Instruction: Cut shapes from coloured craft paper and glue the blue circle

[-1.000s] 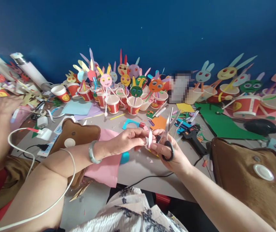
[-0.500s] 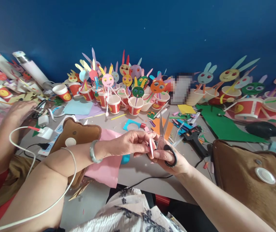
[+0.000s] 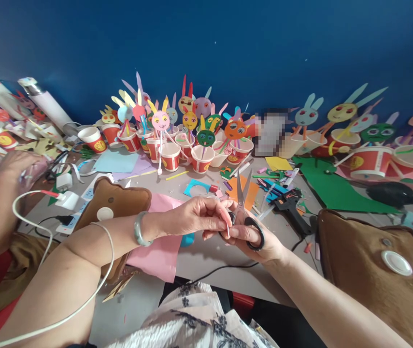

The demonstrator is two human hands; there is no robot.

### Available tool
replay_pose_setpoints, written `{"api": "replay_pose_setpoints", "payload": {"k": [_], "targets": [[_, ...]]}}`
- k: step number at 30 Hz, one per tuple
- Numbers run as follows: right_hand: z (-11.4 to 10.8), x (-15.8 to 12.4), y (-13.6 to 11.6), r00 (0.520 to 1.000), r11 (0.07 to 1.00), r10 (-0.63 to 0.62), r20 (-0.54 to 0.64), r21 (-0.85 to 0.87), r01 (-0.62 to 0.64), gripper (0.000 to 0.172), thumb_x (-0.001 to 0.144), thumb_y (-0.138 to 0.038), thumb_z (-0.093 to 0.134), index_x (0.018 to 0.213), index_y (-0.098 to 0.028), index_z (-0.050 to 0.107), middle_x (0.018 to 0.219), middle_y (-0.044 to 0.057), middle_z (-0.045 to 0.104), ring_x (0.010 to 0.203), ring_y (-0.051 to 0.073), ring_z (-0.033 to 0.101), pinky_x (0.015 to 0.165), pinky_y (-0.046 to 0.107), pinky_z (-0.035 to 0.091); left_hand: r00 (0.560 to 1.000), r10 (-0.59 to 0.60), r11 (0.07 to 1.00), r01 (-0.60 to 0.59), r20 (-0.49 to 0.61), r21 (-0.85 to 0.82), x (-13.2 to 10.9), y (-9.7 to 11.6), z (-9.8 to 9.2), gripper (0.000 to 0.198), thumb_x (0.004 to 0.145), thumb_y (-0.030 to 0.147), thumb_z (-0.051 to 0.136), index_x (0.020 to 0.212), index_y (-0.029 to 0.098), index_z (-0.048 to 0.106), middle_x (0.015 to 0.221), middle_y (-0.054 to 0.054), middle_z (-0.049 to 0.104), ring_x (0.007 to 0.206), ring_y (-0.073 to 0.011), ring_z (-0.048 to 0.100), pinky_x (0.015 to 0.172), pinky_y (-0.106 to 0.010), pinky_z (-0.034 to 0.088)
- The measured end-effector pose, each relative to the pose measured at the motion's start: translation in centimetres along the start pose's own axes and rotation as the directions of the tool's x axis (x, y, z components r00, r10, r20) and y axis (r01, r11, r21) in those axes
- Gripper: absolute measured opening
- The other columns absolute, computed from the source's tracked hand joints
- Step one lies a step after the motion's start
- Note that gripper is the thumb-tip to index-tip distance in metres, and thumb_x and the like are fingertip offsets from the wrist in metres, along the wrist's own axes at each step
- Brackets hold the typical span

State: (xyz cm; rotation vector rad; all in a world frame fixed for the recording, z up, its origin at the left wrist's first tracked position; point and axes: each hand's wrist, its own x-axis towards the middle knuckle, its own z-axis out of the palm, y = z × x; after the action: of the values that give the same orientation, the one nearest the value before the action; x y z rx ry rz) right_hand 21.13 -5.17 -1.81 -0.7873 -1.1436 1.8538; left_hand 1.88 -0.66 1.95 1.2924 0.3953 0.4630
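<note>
At the centre, my left hand (image 3: 199, 216), with a pale bangle on the wrist, pinches a small pink piece of paper (image 3: 225, 215) between thumb and fingers. The piece stands curved, with its thin white edge towards me. My right hand (image 3: 260, 239) grips black-handled scissors (image 3: 241, 197), their blades parted and pointing away from me. Its thumb also touches the lower end of the pink paper. Both hands meet above the table. Fingers of the right hand behind the scissors are partly hidden.
Red-and-white paper cups (image 3: 170, 157) with paper rabbit-faced figures line the blue wall. A glue gun (image 3: 293, 210) and green paper (image 3: 336, 186) lie to the right. Brown cushion-like pouches (image 3: 376, 275) flank my arms. A white cable (image 3: 108, 270) crosses my left arm. Another person's hand (image 3: 10, 169) works at far left.
The pink paper piece has turned between my fingers and now shows more of its pink face. The scissors stay almost in place. At far left, the other person's hand has moved slightly.
</note>
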Motion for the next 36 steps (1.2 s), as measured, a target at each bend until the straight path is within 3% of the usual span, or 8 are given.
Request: {"api": "replay_pose_setpoints", "payload": {"k": [4,7,11,13,21,27,36], "targets": [[0.2,-0.2,0.0,0.999,1.000,-0.014,-0.049,0.004,0.014,0.045,0.069,-0.041,0.083,0.102,-0.024,0.058,0.067,-0.004,0.059,0.053,0.012,0.048,0.048,0.024,0.037,0.998,-0.020,0.999,0.022,-0.061,0.034,0.0,0.0,0.1,0.024,0.084,0.036,0.075,0.082,0.013,0.066,0.074,-0.004,0.069,0.053,-0.0070,0.054,0.052,-0.021,0.044],[0.3,-0.4,0.2,0.984,0.998,-0.056,-0.171,-0.014,0.055,0.048,0.072,-0.039,0.083,0.109,-0.023,0.057,0.068,-0.002,0.065,0.052,0.011,0.049,0.049,0.023,0.036,0.987,0.006,0.992,0.015,-0.162,0.125,0.1,0.1,-0.1,0.013,0.084,0.026,0.067,0.081,0.013,0.067,0.069,-0.002,0.066,0.053,-0.0063,0.052,0.050,-0.018,0.041],[0.2,-0.4,0.4,0.917,0.988,-0.151,-0.369,-0.074,0.133,0.043,0.075,-0.039,0.083,0.106,-0.022,0.057,0.071,-0.001,0.070,0.055,0.010,0.051,0.051,0.022,0.039,0.929,0.006,0.965,0.091,-0.369,0.246,0.3,0.1,-0.4,0.010,0.079,0.021,0.061,0.077,0.012,0.065,0.059,0.002,0.058,0.049,-0.0062,0.048,0.045,-0.018,0.037],[0.2,-0.4,0.6,0.893,0.984,-0.174,-0.414,-0.105,0.143,0.044,0.074,-0.038,0.086,0.103,-0.022,0.056,0.071,-0.003,0.069,0.054,0.009,0.050,0.048,0.021,0.039,0.912,0.000,0.952,0.126,-0.409,0.279,0.4,-0.1,-0.3,0.010,0.076,0.019,0.059,0.075,0.012,0.065,0.055,0.003,0.054,0.047,-0.0061,0.047,0.044,-0.017,0.035],[0.7,-0.2,1.3,0.914,0.990,-0.122,-0.388,-0.115,0.084,0.053,0.068,-0.033,0.089,0.105,-0.025,0.051,0.068,-0.008,0.065,0.045,0.008,0.050,0.034,0.018,0.045,0.921,-0.046,0.952,0.158,-0.388,0.262,0.4,-1.2,-0.2,0.006,0.072,0.020,0.063,0.072,0.014,0.061,0.059,0.003,0.055,0.049,-0.0072,0.051,0.045,-0.018,0.038],[0.6,0.0,1.2,0.899,0.989,-0.141,-0.414,-0.092,0.113,0.053,0.068,-0.031,0.089,0.104,-0.023,0.052,0.068,-0.007,0.064,0.047,0.008,0.052,0.033,0.017,0.046,0.925,-0.086,0.954,0.184,-0.371,0.237,0.6,-1.0,-0.3,0.009,0.076,0.023,0.064,0.076,0.014,0.062,0.062,0.002,0.057,0.051,-0.0079,0.053,0.048,-0.019,0.040],[0.7,-0.2,1.4,0.891,0.986,-0.152,-0.428,-0.128,0.106,0.054,0.069,-0.038,0.089,0.105,-0.026,0.051,0.068,-0.007,0.063,0.048,0.011,0.055,0.033,0.020,0.045,0.933,0.003,0.959,0.099,-0.359,0.267,0.6,-1.0,-0.4,0.010,0.081,0.022,0.064,0.075,0.014,0.062,0.067,0.000,0.060,0.055,-0.0075,0.052,0.053,-0.020,0.042]]}}
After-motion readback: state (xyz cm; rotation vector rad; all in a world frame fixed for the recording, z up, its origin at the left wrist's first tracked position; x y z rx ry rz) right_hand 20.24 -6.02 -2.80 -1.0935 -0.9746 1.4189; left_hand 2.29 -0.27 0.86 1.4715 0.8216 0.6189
